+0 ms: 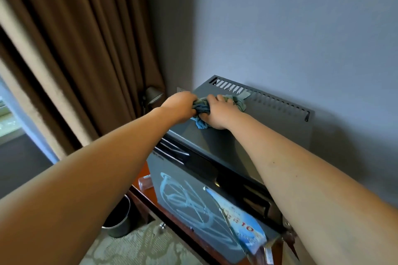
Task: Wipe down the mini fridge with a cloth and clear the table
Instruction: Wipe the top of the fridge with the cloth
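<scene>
Reddish-brown wood table [144, 175] at bottom, mini fridge [217, 142] sitting on it. Grey fridge body; door front has pale blue scribble-type graphic + a blue/white sticker [241, 219] w/ red print on the lower right part, text too blurred to read. Black strip runs across top of door. Small clear plastic item [146, 183] on the table just left of the fridge, can't tell what it is.

Floor left of table: dark metal bin [120, 219] on pale patterned carpet [137, 247].

Both forearms bare, reaching fwd + up over the fridge top. Cloth [201, 108] is bunched, blue-green, lying on fridge top near the rear-left corner, just in front of the vent slots [269, 101] along the back edge.

Left hand [178, 105]: fingers curled round the left end of the cloth, clamped on it. Fingertips hidden by the fabric.

Right hand [217, 112]: on top of the cloth's right part, fingers curled over it + thumb tucked under the bunch, gripping, pressing it down on the fridge top. Hands nearly touching, cloth bridging btwn them. A cloth corner sticks out past the right hand toward the vents.

Behind: small dark lamp head [153, 95] left of fridge, by the brown curtain [75, 49]. Window edge [8, 118] far left. Plain blue-grey wall [301, 28] behind fridge.
</scene>
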Action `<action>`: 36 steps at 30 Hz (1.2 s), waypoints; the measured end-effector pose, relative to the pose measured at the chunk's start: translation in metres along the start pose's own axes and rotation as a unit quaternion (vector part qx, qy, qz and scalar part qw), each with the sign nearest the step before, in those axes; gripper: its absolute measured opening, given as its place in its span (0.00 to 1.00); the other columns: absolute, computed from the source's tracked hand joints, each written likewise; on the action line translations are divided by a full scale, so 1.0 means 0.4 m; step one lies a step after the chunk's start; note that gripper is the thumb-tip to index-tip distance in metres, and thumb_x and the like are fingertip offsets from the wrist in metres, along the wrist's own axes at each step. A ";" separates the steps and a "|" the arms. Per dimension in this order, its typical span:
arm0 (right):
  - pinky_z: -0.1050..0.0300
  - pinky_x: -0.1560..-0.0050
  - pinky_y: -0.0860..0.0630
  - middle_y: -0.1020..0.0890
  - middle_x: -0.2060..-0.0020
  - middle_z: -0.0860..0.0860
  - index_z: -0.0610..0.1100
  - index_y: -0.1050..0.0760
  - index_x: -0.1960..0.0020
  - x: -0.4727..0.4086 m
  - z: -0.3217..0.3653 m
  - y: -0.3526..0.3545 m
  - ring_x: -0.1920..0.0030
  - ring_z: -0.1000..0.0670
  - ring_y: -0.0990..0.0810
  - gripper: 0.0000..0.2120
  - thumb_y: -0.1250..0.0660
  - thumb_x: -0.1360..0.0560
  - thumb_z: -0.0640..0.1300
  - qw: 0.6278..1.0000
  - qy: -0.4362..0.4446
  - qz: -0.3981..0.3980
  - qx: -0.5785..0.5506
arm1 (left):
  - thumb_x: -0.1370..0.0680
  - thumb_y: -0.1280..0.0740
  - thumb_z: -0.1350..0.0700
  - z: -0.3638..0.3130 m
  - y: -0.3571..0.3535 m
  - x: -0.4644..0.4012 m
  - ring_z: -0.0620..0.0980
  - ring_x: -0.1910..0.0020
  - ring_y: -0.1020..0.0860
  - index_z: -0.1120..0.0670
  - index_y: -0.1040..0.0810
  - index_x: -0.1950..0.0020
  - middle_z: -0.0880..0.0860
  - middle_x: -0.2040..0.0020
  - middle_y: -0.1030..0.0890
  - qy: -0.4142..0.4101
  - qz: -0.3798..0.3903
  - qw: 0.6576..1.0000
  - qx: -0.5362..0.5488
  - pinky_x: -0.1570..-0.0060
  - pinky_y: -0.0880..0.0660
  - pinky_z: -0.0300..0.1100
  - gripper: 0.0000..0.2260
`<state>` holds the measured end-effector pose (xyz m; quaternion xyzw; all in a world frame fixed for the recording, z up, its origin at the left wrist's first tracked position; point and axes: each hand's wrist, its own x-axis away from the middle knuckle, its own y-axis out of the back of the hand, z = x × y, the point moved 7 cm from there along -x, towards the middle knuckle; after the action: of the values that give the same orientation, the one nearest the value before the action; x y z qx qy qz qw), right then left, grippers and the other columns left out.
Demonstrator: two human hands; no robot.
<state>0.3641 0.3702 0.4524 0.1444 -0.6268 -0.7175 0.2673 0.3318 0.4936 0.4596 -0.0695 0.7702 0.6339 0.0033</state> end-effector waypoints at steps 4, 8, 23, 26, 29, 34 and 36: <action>0.40 0.32 0.33 0.35 0.29 0.42 0.48 0.40 0.25 0.119 0.004 -0.015 0.28 0.34 0.37 0.29 0.39 0.19 0.60 1.000 0.030 0.005 0.000 | 0.23 0.32 0.55 -0.060 0.005 0.121 0.54 0.56 0.24 0.55 0.22 0.51 0.52 0.55 0.24 0.019 -0.004 1.000 -0.015 0.60 0.34 0.45 0.04; 0.39 0.30 0.34 0.34 0.30 0.43 0.48 0.39 0.26 0.234 -0.013 -0.027 0.27 0.34 0.38 0.28 0.38 0.20 0.60 0.999 0.047 0.015 -0.008 | 0.24 0.33 0.56 -0.131 0.006 0.230 0.55 0.56 0.22 0.56 0.20 0.52 0.52 0.57 0.23 0.033 -0.007 0.999 -0.016 0.63 0.35 0.45 0.05; 0.42 0.37 0.28 0.28 0.41 0.45 0.51 0.34 0.31 0.516 -0.143 -0.026 0.41 0.42 0.27 0.29 0.33 0.25 0.64 0.993 0.086 0.075 0.024 | 0.24 0.27 0.47 -0.380 0.001 0.440 0.52 0.55 0.20 0.52 0.16 0.47 0.51 0.55 0.16 0.014 0.081 0.997 -0.010 0.51 0.19 0.53 0.11; 0.44 0.40 0.29 0.28 0.42 0.46 0.50 0.34 0.32 0.550 -0.178 -0.019 0.42 0.43 0.27 0.29 0.33 0.26 0.64 0.992 0.087 0.085 0.038 | 0.25 0.27 0.46 -0.429 -0.008 0.448 0.51 0.56 0.19 0.52 0.16 0.48 0.51 0.56 0.16 0.002 0.104 0.995 -0.007 0.52 0.19 0.52 0.11; 0.43 0.39 0.27 0.25 0.42 0.47 0.51 0.33 0.33 0.578 -0.212 -0.013 0.43 0.45 0.26 0.30 0.33 0.28 0.66 0.991 0.081 0.095 0.054 | 0.26 0.26 0.45 -0.471 -0.013 0.450 0.51 0.56 0.19 0.51 0.15 0.48 0.50 0.55 0.16 -0.011 0.123 0.992 -0.010 0.51 0.20 0.53 0.12; 0.43 0.40 0.26 0.25 0.38 0.46 0.49 0.36 0.28 0.615 -0.241 -0.010 0.42 0.44 0.24 0.34 0.32 0.27 0.66 0.989 0.074 0.112 0.060 | 0.26 0.25 0.45 -0.520 -0.012 0.457 0.52 0.53 0.19 0.50 0.15 0.45 0.50 0.52 0.16 -0.026 0.150 0.988 -0.015 0.48 0.20 0.54 0.14; 0.42 0.39 0.26 0.25 0.36 0.45 0.48 0.37 0.27 0.620 -0.239 -0.012 0.40 0.43 0.24 0.36 0.31 0.27 0.66 0.988 0.072 0.115 0.070 | 0.26 0.24 0.45 -0.534 -0.007 0.461 0.52 0.52 0.19 0.50 0.16 0.43 0.50 0.50 0.16 -0.035 0.156 0.987 -0.026 0.46 0.21 0.54 0.15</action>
<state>0.2127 0.1518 0.4629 0.1413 -0.6670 -0.6243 0.3814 0.1671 0.2655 0.4816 0.0737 0.7544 0.6485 -0.0699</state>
